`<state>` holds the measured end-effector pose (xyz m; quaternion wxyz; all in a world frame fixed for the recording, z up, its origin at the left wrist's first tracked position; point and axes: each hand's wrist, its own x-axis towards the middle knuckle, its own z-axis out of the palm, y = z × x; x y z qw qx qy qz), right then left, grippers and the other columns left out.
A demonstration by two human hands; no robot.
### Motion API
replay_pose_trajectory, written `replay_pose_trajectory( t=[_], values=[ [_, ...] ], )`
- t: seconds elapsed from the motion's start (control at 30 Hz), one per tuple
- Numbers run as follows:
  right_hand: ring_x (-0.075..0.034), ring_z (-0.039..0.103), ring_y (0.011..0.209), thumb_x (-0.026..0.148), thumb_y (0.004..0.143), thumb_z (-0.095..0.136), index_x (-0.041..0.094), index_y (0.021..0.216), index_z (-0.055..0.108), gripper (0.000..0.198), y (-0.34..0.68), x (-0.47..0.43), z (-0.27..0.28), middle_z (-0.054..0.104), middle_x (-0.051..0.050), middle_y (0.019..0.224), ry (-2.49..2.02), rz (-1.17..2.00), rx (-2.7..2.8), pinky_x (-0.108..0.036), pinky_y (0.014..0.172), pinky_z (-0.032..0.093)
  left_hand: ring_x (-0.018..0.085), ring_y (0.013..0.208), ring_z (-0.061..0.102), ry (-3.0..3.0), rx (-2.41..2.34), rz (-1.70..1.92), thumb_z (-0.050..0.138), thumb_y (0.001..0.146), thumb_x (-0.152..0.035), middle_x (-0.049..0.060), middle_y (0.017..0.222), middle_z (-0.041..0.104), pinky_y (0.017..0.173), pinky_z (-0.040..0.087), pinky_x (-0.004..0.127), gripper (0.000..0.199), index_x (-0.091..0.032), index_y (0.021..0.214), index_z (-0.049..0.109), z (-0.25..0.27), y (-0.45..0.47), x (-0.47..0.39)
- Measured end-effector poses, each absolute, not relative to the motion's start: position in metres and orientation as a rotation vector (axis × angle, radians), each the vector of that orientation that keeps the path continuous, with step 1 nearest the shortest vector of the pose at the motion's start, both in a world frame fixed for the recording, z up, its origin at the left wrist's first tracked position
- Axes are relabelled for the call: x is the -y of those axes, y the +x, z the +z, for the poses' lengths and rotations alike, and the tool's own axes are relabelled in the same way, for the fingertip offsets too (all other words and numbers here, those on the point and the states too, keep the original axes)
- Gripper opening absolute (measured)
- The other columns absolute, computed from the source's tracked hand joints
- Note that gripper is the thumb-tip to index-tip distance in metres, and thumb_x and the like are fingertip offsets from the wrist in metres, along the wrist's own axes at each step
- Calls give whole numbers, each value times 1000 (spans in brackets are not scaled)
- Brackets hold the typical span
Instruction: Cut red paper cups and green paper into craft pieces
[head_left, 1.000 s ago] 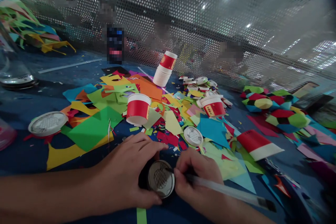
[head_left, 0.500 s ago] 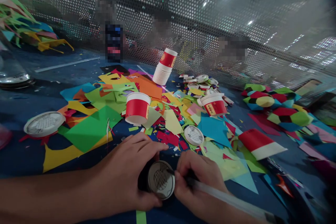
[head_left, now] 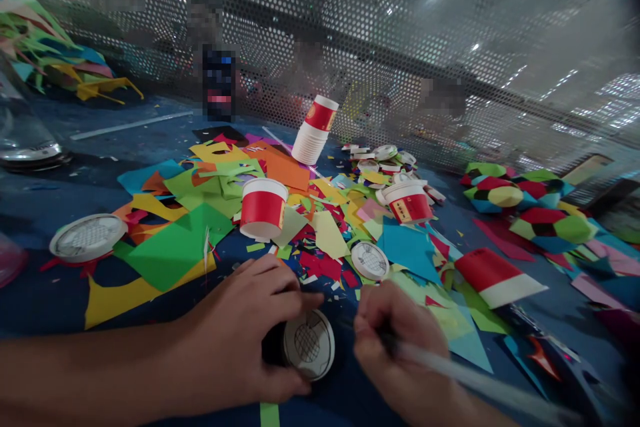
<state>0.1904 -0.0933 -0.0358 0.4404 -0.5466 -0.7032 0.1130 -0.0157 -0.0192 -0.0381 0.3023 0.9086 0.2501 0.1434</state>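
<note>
My left hand (head_left: 245, 333) curls round the left side of a small round white paper-cup bottom (head_left: 311, 345), thumb below and fingers above. A cross-hatched oval with extra lines, like a turtle, is drawn in black on its face. To the right, my right hand (head_left: 405, 340) is closed on a pen (head_left: 465, 377) with a long pale barrel, blurred by motion. Its tip is hidden or too blurred to make out, and the hand is apart from the disc. Just beyond lies another drawn-on disc (head_left: 370, 259); a third disc (head_left: 88, 237) rests at the left.
Coloured paper scraps (head_left: 180, 240) cover the middle of the blue table. Among them stand a red-and-white paper cup (head_left: 263, 209), a cup stack (head_left: 315, 130) and another cup (head_left: 410, 203). A cut cup piece (head_left: 500, 277) lies right, near paper balls (head_left: 550, 223). A perforated metal screen (head_left: 350, 33) stands behind.
My right hand has moved right with the pen, away from the disc, uncovering its right edge. The left hand keeps its hold on the disc.
</note>
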Motion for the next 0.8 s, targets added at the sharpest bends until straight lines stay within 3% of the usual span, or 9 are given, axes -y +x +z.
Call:
replay_pose_trajectory(
  t=[0.07,0.17,0.23,0.33,0.43,0.5,0.63,0.7,0.8],
  values=[
    [-10,41,50,12,85,51,25,73,42,20,195,95,-36,46,7,59,-1272,453,1530,-20,47,34,35,112,55,2436,-642,317,82,64,-44,7,117,63,97,46,57,68,-30,127,62,-34,-18,20],
    [-11,40,51,15,93,49,25,76,48,20,199,98,-36,47,6,61,-1138,704,1276,-22,48,34,40,134,38,2487,-527,296,79,65,-37,8,143,51,108,36,60,89,-27,145,42,-31,-21,22],
    [-10,38,48,15,93,52,24,76,50,20,200,99,-36,49,6,61,-1105,799,1194,-22,46,32,36,136,37,2495,-459,295,75,68,-29,6,141,55,111,34,58,88,-25,147,38,-32,-22,22],
    [-9,41,49,15,92,55,24,76,52,19,201,99,-37,51,5,63,-1133,823,1183,-22,46,32,34,123,51,2499,-556,357,79,66,-36,5,124,65,109,37,56,77,-26,137,49,-39,-22,21],
    [-10,43,53,16,90,57,24,75,52,18,200,96,-37,52,5,63,-1192,778,1239,-21,47,34,40,125,48,2504,-735,479,85,52,-59,11,134,56,107,36,60,103,-25,140,45,-45,-22,22],
    [-10,42,52,17,88,57,23,73,51,17,197,93,-35,51,5,61,-1237,764,1299,-20,46,33,40,130,44,2489,-740,492,86,50,-55,11,142,50,108,35,59,111,-27,144,36,-44,-24,24],
    [-10,40,45,19,77,59,23,68,46,16,187,86,-28,49,5,54,-1369,890,1425,-20,41,31,33,121,54,2436,-725,442,74,64,-26,5,129,61,111,28,56,85,-30,141,37,-38,-25,28],
    [-10,41,46,20,73,58,24,67,45,15,181,84,-26,49,5,54,-1417,963,1480,-20,41,33,32,117,58,2414,-761,463,73,66,-26,3,124,64,111,23,58,79,-30,138,40,-38,-24,29],
    [-11,44,50,21,72,56,23,68,45,12,177,82,-27,51,4,58,-1454,989,1556,-21,44,36,34,117,59,2396,-773,502,83,62,-37,5,126,64,108,27,56,87,-30,137,40,-43,-20,28]
  ],
)
